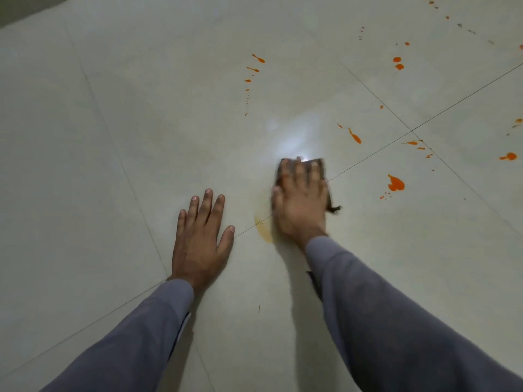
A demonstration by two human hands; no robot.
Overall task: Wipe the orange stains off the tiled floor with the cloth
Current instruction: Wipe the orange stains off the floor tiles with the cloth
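While the left hand lies flat and open on the floor, palm down with fingers spread and holding nothing, the right hand presses a dark cloth against the tile just right of it. Its grip is no clench: the fingers lie stretched over the cloth, pinning it down. The cloth looks dark brown, roughly square at its far edge, with a frayed tuft sticking out on the right beside the wrist. Most of it is hidden under the hand, and both hand and cloth are blurred.

A pale yellowish smear curves on the tile at the near left of the right hand, touching a grout line. Bright orange stains dot the floor to the right and far side: a large blot right of the cloth, a streak beyond it, a trail of small drops farther off, and more at the far right, some cut off by the edge. A white glare sits just beyond the cloth. Grey sleeves cover both forearms.
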